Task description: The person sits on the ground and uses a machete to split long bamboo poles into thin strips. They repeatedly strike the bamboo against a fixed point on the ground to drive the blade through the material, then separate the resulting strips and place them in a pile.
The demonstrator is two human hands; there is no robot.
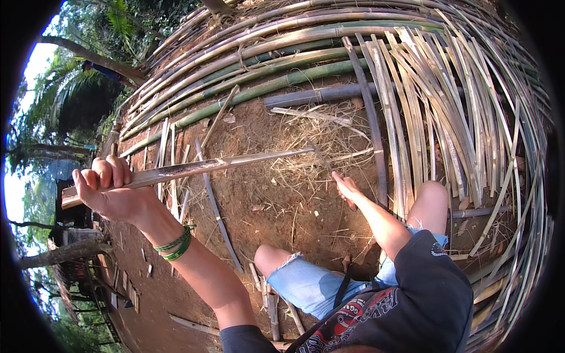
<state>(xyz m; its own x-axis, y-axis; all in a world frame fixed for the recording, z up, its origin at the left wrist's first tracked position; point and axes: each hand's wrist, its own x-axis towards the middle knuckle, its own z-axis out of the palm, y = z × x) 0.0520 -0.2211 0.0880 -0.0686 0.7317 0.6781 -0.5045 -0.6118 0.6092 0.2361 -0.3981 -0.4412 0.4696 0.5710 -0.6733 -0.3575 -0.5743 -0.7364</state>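
Note:
My left hand (106, 185), raised at the far left, is closed around one end of a long split bamboo strip (194, 169). The strip slants across to the middle, its far end over a heap of pale shavings (288, 170). Low at centre right, my right hand (347, 189) is closed on a knife, its handle mostly hidden in the fingers. The narrow, dark knife blade (321, 157) points up and left, and its tip meets or crosses the strip's far end; I cannot tell whether it cuts in.
Many split bamboo slats (435, 112) lie stacked at the right, close to my knee. Long bamboo poles (265, 82) run along the back. A dark pole (372, 117) lies between the shavings and slats. Loose strips (218, 206) are scattered on the brown soil (253, 217).

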